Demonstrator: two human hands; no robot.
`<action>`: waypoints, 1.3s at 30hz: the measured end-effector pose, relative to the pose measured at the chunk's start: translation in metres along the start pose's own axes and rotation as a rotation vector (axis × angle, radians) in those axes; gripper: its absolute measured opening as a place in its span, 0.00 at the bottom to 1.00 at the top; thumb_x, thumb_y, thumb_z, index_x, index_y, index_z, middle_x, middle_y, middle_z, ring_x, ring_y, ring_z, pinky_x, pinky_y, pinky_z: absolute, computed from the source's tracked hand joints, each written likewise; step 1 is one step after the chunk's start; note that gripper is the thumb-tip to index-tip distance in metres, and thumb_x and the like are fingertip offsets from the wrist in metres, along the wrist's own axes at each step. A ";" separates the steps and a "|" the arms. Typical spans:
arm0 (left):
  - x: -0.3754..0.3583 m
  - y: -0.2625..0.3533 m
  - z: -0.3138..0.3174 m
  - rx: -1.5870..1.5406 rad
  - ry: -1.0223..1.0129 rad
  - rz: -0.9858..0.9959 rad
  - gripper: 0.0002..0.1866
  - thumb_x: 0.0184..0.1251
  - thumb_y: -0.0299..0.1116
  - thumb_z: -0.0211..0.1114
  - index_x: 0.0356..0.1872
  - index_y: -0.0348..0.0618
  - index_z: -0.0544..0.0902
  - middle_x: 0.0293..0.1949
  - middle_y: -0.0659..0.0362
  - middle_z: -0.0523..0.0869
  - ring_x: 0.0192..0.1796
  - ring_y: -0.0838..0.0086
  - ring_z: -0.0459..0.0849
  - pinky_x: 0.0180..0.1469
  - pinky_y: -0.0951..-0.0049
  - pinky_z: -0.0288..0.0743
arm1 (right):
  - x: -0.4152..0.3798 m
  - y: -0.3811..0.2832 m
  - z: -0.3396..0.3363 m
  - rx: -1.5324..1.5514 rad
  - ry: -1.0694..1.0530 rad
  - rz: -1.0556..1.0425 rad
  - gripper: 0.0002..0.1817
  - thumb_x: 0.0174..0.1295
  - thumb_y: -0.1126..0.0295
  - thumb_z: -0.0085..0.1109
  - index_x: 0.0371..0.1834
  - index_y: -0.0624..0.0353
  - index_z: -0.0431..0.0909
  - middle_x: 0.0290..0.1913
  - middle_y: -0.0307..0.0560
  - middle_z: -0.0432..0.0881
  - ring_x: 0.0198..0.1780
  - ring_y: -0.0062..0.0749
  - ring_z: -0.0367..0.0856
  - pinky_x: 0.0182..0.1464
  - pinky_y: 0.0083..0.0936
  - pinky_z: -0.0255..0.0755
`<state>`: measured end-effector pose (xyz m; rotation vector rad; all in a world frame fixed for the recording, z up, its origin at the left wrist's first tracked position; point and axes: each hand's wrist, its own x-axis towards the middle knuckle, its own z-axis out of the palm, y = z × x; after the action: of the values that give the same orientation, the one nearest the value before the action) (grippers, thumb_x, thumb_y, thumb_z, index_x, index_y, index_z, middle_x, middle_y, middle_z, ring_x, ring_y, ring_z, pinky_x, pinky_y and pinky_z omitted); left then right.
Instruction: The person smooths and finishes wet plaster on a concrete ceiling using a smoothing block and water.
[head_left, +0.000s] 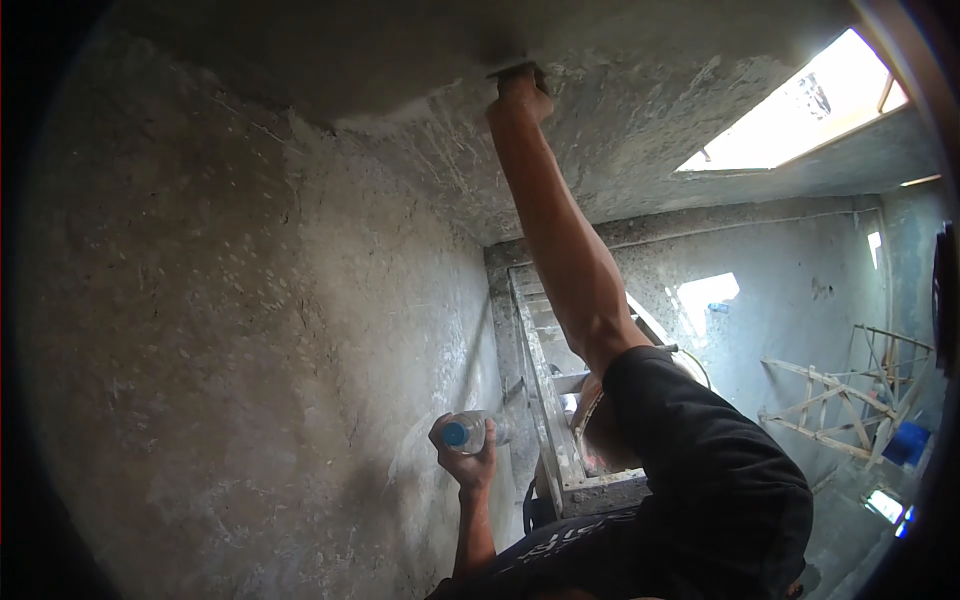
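Observation:
My left hand (466,462) is wrapped around a clear plastic bottle (488,428) with a blue cap, low beside the rough grey wall. The cap points toward me. My right hand (523,96) reaches high overhead with its fingers closed on a flat trowel (512,71), seen nearly edge-on. The trowel lies against the plastered overhead surface (590,60), which is smooth and dark on one side and rougher around the hand. My fingers hide most of the tool's handle.
Below my right arm stands a wooden ladder-like frame (545,410), with a bucket-like container (600,440) partly hidden by my sleeve. A bright opening (800,110) is at upper right. Farther right are a wooden trestle (840,405) and a blue container (907,443).

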<state>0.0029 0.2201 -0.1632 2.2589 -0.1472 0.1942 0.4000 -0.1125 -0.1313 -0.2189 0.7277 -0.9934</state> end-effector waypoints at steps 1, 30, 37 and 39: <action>0.000 0.000 0.000 -0.016 0.016 -0.026 0.29 0.55 0.42 0.75 0.48 0.33 0.73 0.44 0.49 0.77 0.45 0.55 0.79 0.50 0.59 0.74 | 0.002 -0.002 -0.004 -0.004 0.112 0.086 0.16 0.61 0.75 0.60 0.52 0.68 0.77 0.40 0.47 0.85 0.36 0.33 0.83 0.35 0.28 0.77; -0.004 0.003 0.000 -0.042 -0.002 -0.055 0.25 0.51 0.39 0.79 0.44 0.37 0.77 0.43 0.49 0.79 0.47 0.54 0.80 0.51 0.59 0.75 | 0.070 -0.072 0.011 -0.095 -0.119 0.061 0.17 0.60 0.72 0.60 0.47 0.76 0.75 0.41 0.57 0.84 0.38 0.38 0.86 0.37 0.29 0.83; -0.005 0.004 0.001 -0.065 -0.002 -0.073 0.25 0.51 0.39 0.79 0.45 0.37 0.77 0.43 0.49 0.79 0.46 0.54 0.80 0.50 0.58 0.75 | 0.060 -0.044 -0.013 -0.755 0.130 -0.221 0.21 0.61 0.64 0.57 0.45 0.76 0.81 0.41 0.54 0.87 0.37 0.35 0.87 0.40 0.28 0.79; -0.005 0.001 0.001 -0.051 -0.007 -0.070 0.25 0.51 0.39 0.79 0.45 0.37 0.76 0.43 0.49 0.79 0.46 0.53 0.80 0.50 0.58 0.75 | 0.052 -0.023 -0.008 -0.808 0.090 -0.410 0.18 0.62 0.62 0.57 0.43 0.68 0.84 0.41 0.55 0.87 0.41 0.40 0.87 0.43 0.32 0.79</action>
<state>-0.0023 0.2191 -0.1645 2.2101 -0.0756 0.1440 0.3966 -0.1672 -0.1499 -1.0646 1.1736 -1.0502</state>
